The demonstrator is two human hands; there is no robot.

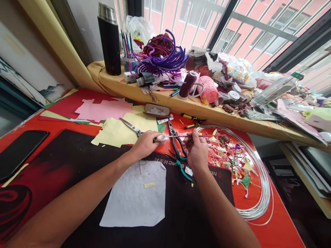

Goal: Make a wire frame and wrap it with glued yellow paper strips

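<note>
My left hand (147,144) is closed around a small white cylinder (162,138), whose exact kind I cannot make out. A thin rod or wire (178,136) runs level from beside the white piece to my right hand (198,148), which pinches it between thumb and fingers. Its far end sticks out to the right. Under and between the hands lie pliers (178,165) with teal and black handles. Scissors (131,126) rest on yellow paper (111,132) by my left hand. Nearer me, a creased white sheet (137,203) bears a small yellow strip (149,185).
A black mat (186,213) covers much of the red table. At right lies a coil of silver wire (262,196) around colourful scraps (240,162). A phone (22,151) is far left. The crowded sill holds a black flask (110,44), purple stems (162,62) and a thread spool (188,85).
</note>
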